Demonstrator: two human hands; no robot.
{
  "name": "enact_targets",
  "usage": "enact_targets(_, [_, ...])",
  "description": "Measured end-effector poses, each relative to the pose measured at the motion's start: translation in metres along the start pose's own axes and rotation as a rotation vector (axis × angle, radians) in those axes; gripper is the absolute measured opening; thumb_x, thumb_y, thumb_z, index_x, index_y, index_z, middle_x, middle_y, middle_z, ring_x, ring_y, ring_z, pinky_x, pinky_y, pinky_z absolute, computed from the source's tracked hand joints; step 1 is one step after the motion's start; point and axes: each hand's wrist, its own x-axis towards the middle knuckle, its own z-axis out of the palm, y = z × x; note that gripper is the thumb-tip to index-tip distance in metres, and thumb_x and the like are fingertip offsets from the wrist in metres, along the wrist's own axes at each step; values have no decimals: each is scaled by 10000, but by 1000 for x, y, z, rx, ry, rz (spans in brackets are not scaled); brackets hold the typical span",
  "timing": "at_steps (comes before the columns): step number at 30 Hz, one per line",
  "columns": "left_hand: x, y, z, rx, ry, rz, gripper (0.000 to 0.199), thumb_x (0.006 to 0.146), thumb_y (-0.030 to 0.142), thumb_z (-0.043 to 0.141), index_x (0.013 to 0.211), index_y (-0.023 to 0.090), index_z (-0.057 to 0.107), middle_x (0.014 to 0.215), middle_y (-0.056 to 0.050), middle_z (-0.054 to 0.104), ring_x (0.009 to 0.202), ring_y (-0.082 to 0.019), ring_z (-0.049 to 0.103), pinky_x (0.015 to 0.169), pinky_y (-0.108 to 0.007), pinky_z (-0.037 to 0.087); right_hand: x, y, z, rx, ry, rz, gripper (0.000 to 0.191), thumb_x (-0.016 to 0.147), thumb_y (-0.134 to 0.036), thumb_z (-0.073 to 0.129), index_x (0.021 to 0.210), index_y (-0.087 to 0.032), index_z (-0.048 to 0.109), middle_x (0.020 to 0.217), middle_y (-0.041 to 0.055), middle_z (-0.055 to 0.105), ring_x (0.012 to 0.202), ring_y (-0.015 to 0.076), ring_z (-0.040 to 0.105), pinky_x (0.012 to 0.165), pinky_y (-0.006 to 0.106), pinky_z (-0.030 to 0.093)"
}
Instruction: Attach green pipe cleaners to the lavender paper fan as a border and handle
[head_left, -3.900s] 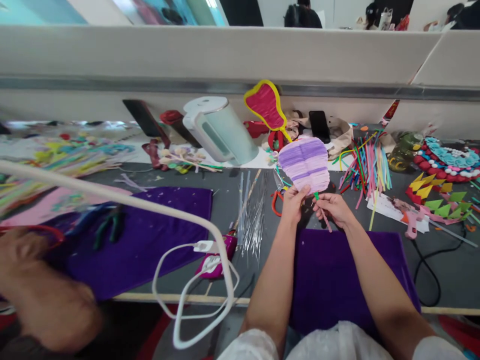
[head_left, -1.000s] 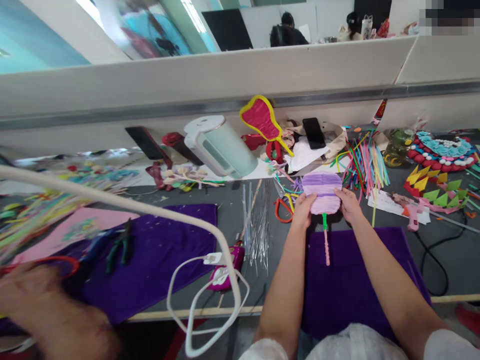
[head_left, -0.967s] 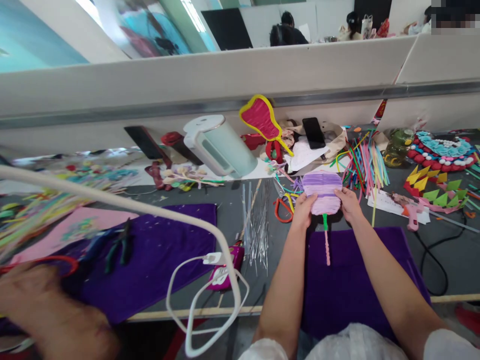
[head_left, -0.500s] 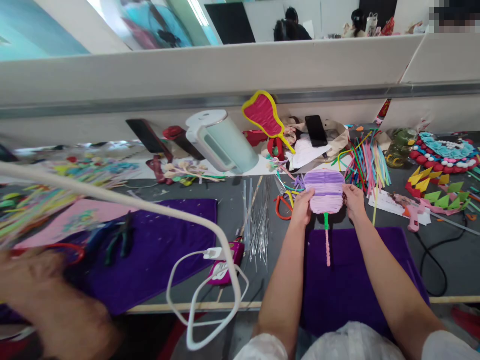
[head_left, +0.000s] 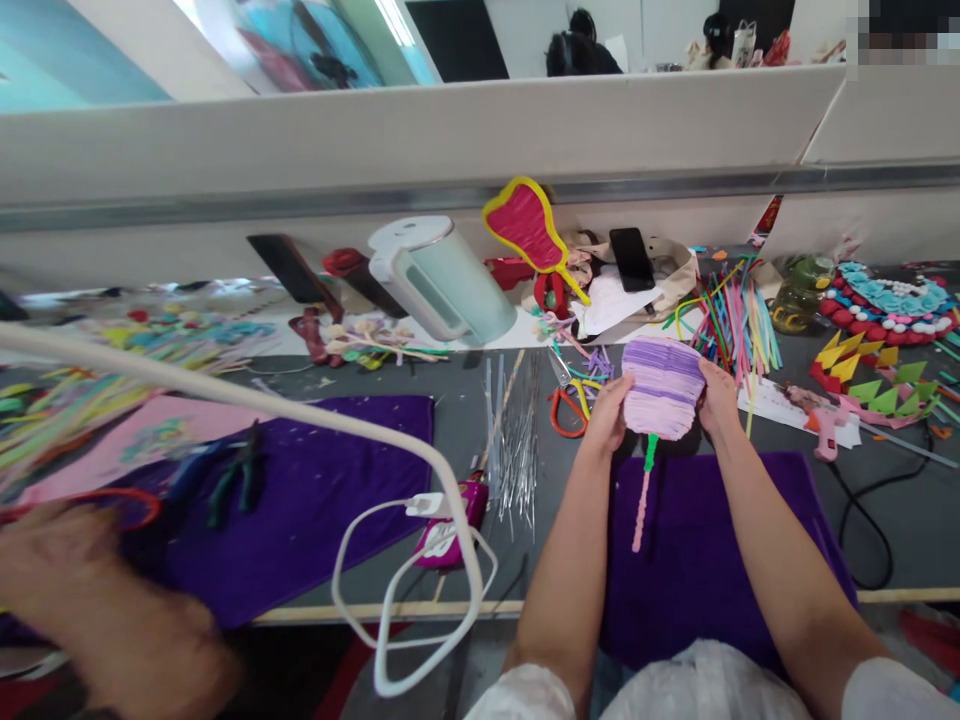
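Observation:
A purple and pink striped fan (head_left: pixel 663 388), made of what look like pipe cleaners, is held up by its side edges. My left hand (head_left: pixel 610 412) is closed on its left edge, and my right hand (head_left: pixel 717 398) grips the right edge. The fan's green collar and twisted pink handle (head_left: pixel 641 510) hang down, tilted to the left at the bottom. Below lies a dark purple cloth (head_left: pixel 720 560). Scissors with orange handles (head_left: pixel 568 412) rest just left of my left hand, by short purple stems.
At left, a co-worker's hand (head_left: pixel 67 560) is near red-handled scissors and pliers (head_left: pixel 238 475). A white cable (head_left: pixel 375 430) arches across the front. Metal wires (head_left: pixel 517 450), a kettle (head_left: pixel 454 280), a red-and-yellow fan (head_left: pixel 527 225) and a pink glue gun (head_left: pixel 827 435) surround the workspace.
The striped fan has shifted slightly right and tilted, its handle swinging down to the left. My right hand has moved a little right and up. The co-worker's hand has shifted slightly left.

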Motion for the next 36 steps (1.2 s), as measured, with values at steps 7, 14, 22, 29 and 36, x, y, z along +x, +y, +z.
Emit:
enact_targets(7, [4, -4, 3, -199, 48, 100, 210, 687, 330, 771, 808, 183, 681, 831, -41, 724, 918, -231, 682, 796, -333, 538, -4, 8, 8, 123, -34, 135, 246, 694, -386, 751, 801, -209, 618, 681, -10, 679, 564, 143, 601, 456, 254, 505])
enact_targets(14, [-7, 6, 16, -225, -95, 224, 466, 797, 623, 606, 1073, 250, 651, 1209, -100, 659, 1233, -274, 546, 964, -471, 491, -12, 1, 13, 141, -159, 121, 256, 671, -286, 783, 834, -223, 597, 777, -22, 689, 654, 117, 632, 600, 245, 591])
enact_targets(22, [14, -4, 1, -183, 67, 275, 441, 646, 297, 833, 1035, 237, 634, 955, -11, 718, 825, -137, 674, 873, -338, 516, -7, -12, 7, 15, -240, 52, 294, 672, -425, 762, 839, -232, 614, 738, -38, 690, 651, 128, 637, 632, 275, 585])
enact_targets(29, [16, -4, -3, -161, 18, 249, 427, 585, 268, 853, 948, 179, 646, 858, -30, 729, 706, -139, 681, 758, -304, 530, -3, -11, 7, -26, -190, -30, 334, 603, -370, 764, 869, -223, 624, 717, -33, 710, 659, 145, 666, 638, 286, 564])
enact_targets(36, [19, 1, -5, -168, -4, 269, 436, 593, 256, 833, 986, 166, 668, 888, -54, 738, 678, -138, 676, 694, -279, 531, -16, -27, -3, -114, -256, 17, 332, 594, -339, 790, 860, -222, 630, 694, -32, 718, 609, 151, 666, 608, 296, 573])
